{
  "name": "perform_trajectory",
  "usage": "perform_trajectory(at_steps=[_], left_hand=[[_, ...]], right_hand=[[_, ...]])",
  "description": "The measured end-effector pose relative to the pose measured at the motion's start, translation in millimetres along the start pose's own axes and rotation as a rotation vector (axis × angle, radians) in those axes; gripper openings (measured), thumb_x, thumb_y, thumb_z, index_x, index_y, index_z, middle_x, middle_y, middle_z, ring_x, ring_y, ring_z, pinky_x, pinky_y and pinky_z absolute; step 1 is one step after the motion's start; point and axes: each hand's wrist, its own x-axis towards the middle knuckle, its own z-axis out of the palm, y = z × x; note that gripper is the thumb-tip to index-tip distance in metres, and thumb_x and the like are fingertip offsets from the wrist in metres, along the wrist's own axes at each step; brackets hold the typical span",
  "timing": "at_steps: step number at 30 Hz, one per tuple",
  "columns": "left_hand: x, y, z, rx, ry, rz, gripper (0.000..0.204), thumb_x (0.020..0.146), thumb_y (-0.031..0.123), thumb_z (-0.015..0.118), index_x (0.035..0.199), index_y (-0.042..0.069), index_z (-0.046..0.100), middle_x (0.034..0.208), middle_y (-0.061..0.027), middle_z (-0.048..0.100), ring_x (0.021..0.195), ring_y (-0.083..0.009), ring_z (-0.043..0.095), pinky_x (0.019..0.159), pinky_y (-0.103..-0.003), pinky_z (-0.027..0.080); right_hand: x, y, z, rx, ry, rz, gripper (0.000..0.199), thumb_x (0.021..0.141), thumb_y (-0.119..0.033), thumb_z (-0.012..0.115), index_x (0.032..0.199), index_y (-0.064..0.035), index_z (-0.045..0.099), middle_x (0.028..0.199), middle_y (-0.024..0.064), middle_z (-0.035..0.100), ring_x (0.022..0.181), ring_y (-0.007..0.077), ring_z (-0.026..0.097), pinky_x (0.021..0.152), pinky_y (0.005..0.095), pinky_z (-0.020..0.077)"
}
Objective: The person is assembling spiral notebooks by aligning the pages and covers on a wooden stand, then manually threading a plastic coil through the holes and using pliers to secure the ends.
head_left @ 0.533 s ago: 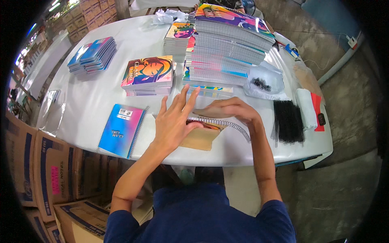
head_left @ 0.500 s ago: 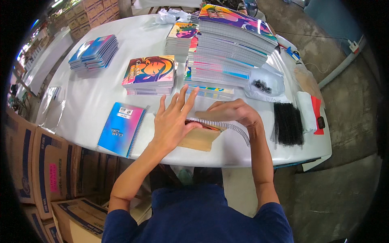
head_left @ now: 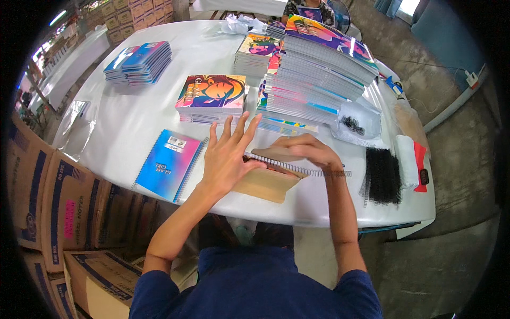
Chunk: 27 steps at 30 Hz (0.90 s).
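Observation:
A notebook with a brown cardboard back (head_left: 263, 186) stands at a slant near the table's front edge. A dark wire coil (head_left: 276, 162) runs along its upper edge, its loose end passing right by my right wrist. My left hand (head_left: 228, 157) rests at the notebook's left end, fingers stretched and spread, thumb against its upper edge. Over the coil, my right hand (head_left: 311, 150) has bent fingers, their tips smeared by motion; whether they grip it cannot be told. Left of my left hand lies a blue and pink spiral notebook (head_left: 169, 164).
Behind my hands stand colourful notebook stacks (head_left: 211, 98) and a tall notebook pile (head_left: 319, 69). A blue notebook stack (head_left: 139, 63) is at far left. Black coils (head_left: 382, 175) lie at right beside a red item (head_left: 420, 167). Cardboard boxes (head_left: 79, 207) line the left. A person (head_left: 313, 11) is across the table.
The coil's loose end hung curved downward; now it points straight right past my wrist. My right hand stays over the coil. The whole view has shifted slightly.

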Motion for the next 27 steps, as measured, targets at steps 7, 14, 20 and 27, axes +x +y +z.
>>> perform_trajectory(at_steps=[7,14,20,27], left_hand=[[-9,-14,8,-0.332,0.159,-0.127,0.118,0.055,0.027,0.088,0.152,0.016,0.021,0.158,-0.0137,0.017,0.139,-0.0425,0.029,0.106,-0.05,0.036],[-24,-30,21,-0.901,0.172,-0.45,0.124,0.058,0.013,0.089,0.154,0.02,0.011,0.159,-0.0133,0.018,0.137,-0.0361,0.036,0.096,-0.043,0.048],[-27,-34,26,-1.0,0.19,-0.48,0.122,0.061,0.013,0.088,0.154,0.021,0.011,0.155,-0.0138,0.026,0.133,-0.035,0.042,0.094,-0.04,0.05],[-29,-39,29,-1.067,0.183,-0.493,0.122,0.062,0.013,0.088,0.154,0.02,0.009,0.159,-0.0079,0.018,0.133,-0.0337,0.043,0.085,-0.034,0.055]], right_hand=[[24,-2,6,-0.011,0.002,0.151,0.058,0.086,-0.042,0.066,0.121,0.0044,0.062,0.115,0.0166,0.065,0.109,0.0256,0.06,0.096,0.0343,0.0449],[33,0,11,0.094,0.004,0.014,0.054,0.087,-0.045,0.064,0.113,0.002,0.068,0.117,0.0137,0.065,0.102,0.021,0.061,0.092,0.035,0.0447],[37,10,10,0.055,-0.005,-0.106,0.047,0.088,-0.037,0.065,0.115,0.0023,0.067,0.109,0.0133,0.068,0.099,0.0176,0.06,0.089,0.0308,0.0458],[45,-9,17,-0.022,-0.003,0.03,0.051,0.09,-0.041,0.063,0.118,0.0019,0.065,0.114,0.0129,0.066,0.101,0.0199,0.061,0.09,0.0341,0.0465]])
